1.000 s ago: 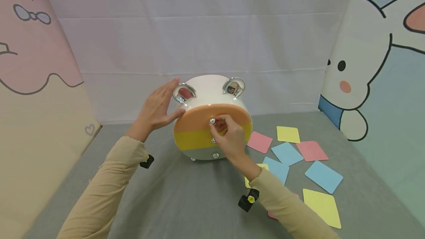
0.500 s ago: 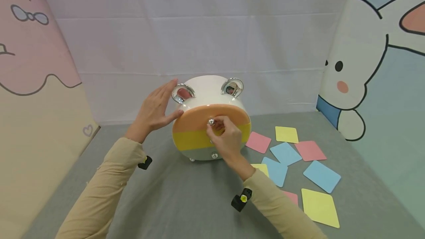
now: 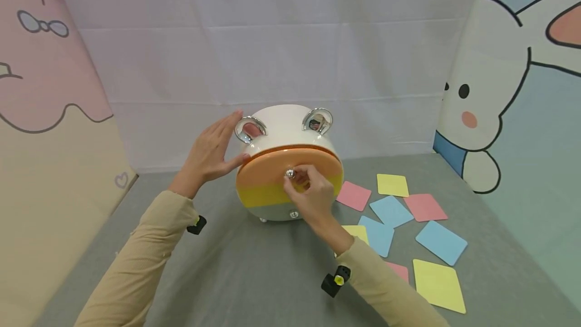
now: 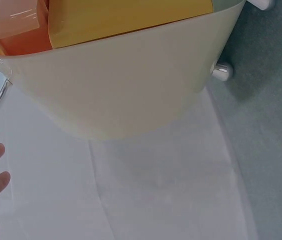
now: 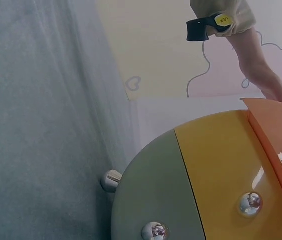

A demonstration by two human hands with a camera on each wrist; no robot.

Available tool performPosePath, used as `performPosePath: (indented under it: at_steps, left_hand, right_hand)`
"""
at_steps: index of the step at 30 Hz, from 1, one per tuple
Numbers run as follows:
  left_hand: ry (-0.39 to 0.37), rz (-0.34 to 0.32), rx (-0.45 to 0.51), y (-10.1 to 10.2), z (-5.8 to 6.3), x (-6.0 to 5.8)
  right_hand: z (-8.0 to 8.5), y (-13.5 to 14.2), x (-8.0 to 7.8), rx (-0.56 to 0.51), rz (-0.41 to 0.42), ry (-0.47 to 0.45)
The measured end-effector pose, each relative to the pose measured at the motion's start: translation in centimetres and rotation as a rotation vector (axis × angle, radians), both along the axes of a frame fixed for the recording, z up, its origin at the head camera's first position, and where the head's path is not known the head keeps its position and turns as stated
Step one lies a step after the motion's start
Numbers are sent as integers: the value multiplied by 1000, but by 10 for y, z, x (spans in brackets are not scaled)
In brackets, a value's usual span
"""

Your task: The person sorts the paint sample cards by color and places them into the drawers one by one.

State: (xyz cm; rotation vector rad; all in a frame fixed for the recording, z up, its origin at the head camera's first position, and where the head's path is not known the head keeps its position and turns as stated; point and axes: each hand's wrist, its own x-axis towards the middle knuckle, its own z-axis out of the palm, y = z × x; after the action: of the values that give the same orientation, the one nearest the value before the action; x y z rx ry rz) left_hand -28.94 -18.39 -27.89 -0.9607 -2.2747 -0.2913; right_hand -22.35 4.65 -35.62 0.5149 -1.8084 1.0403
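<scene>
Before the white backdrop [image 3: 272, 54], your rounded white cabinet [image 3: 283, 125] stands on the gray table [image 3: 254, 276], its orange top drawer [image 3: 268, 168] jutting slightly past the yellow drawer [image 3: 263, 197]. Your left hand [image 3: 211, 150] lies at the cabinet's left side, thumb spread from straight fingers; your right hand [image 3: 313, 193] pinches the orange drawer's silver knob [image 3: 290, 173] between thumb and fingers.
</scene>
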Motion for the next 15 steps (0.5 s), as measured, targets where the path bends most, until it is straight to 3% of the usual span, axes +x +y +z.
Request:
performPosePath:
  at_steps: [15]
  left_hand:
    - [-9,18,-20,-1,2,1]
  right_hand:
    - [2,7,30,26,17,-25]
